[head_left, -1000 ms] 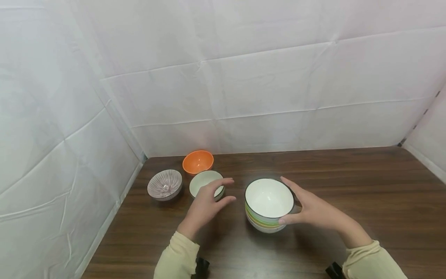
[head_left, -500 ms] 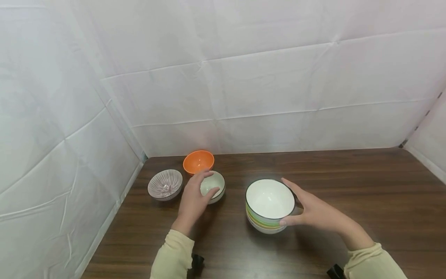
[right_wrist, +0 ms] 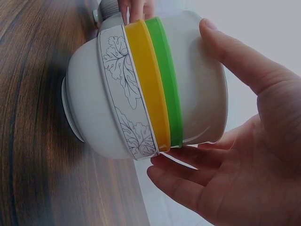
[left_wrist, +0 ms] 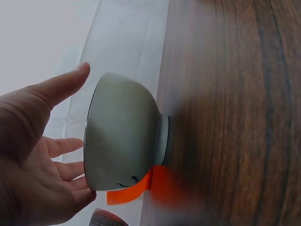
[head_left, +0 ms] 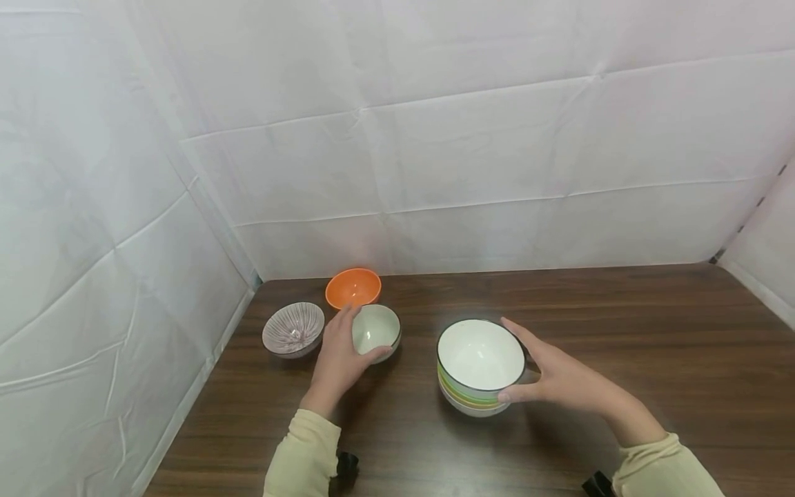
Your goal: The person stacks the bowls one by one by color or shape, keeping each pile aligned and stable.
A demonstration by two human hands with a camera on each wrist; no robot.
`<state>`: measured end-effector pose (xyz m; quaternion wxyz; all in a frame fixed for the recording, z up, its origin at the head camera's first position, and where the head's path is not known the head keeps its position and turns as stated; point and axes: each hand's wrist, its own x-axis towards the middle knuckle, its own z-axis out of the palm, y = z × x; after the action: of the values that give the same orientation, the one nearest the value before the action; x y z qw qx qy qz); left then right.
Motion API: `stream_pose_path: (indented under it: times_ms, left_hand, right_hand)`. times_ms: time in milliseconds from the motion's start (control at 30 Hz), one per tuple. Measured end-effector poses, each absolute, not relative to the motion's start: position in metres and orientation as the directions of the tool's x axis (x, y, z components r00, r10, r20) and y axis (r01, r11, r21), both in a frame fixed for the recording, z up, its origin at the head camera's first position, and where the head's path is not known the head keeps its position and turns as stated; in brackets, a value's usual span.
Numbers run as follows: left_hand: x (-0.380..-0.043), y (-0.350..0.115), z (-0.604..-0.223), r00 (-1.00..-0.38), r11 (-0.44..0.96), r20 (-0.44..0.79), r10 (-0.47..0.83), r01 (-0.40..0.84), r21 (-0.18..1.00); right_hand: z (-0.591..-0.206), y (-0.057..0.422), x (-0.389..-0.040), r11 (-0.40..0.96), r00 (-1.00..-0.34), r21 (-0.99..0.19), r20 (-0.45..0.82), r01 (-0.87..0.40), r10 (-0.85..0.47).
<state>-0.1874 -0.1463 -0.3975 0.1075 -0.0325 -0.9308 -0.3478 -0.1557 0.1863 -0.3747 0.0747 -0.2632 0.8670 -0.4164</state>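
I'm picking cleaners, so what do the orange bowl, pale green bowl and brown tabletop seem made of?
Round orange bowl: glossy, probably plastic, from its even, saturated colour; glazed ceramic is possible.
Round pale green bowl: likely glazed ceramic, shiny, with dark rim and footed base.
Flat brown tabletop: satin wood or laminate, showing streaky grain.

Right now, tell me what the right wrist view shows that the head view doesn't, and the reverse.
Only the right wrist view shows the leaf pattern on the lowest stacked bowl. Only the head view shows the orange bowl and the white inside of the top bowl. Both show the bowl stack, the right hand, the left hand and the table.
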Motion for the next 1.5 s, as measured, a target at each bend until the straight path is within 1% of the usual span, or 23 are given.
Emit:
stream_pose_path:
  times_ms: [633, 1033, 1500]
  left_hand:
    - [-0.188, -0.15, -0.403, -0.99, 0.739, 0.14, -0.01, 0.088, 0.668]
    - [-0.19, -0.149, -0.407, -0.986, 0.747, 0.157, -0.054, 0.064, 0.662]
    - [-0.188, -0.142, -0.408, -0.98, 0.741, 0.195, -0.045, 0.098, 0.665]
  right_hand:
    - [-0.375, 0.188, -0.156, 0.525, -0.854, -0.761, 0.072, -0.381, -0.515]
    - [-0.377, 0.188, -0.157, 0.508, -0.848, -0.764, 0.096, -0.398, -0.521]
    - [-0.376, 0.187, -0.157, 0.514, -0.848, -0.766, 0.077, -0.387, -0.524]
